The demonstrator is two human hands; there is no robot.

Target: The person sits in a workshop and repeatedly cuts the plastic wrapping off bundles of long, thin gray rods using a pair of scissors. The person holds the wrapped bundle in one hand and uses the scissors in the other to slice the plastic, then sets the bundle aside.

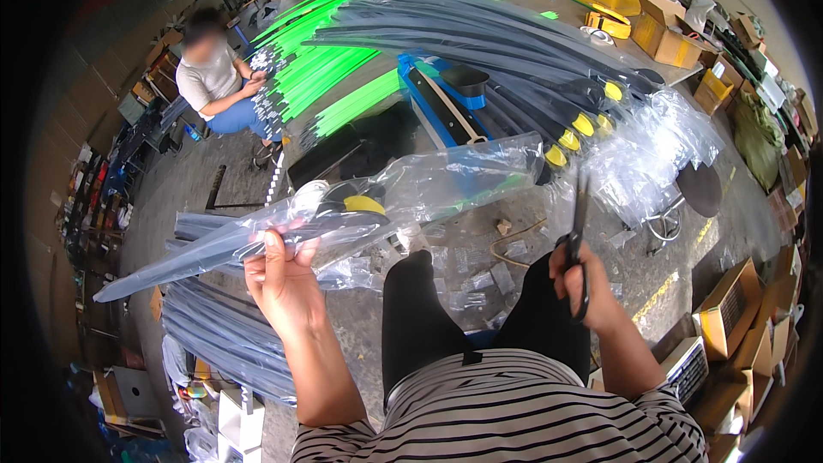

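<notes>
Beyond my left fingers (274, 259), I see a seated person (206, 84) beside bright green strips (321, 73). Far past my right fingers (559, 269), an open cardboard box (664, 39) stands near a yellow object (610, 23), with a green sack (759, 130) farther right.

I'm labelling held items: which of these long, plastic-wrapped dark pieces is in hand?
The tapering wrapped piece in the left hand; the other wrapped pieces lie in piles, unheld.
</notes>
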